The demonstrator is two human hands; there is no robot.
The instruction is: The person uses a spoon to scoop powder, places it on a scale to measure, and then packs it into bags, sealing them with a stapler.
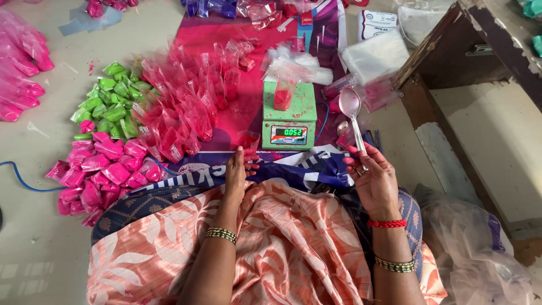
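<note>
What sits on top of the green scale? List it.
On the green scale stands one small clear pouch with red powder in its lower part. The platform beneath the pouch is covered, so nothing can be seen there. The right hand holds a spoon beside the scale.
</note>
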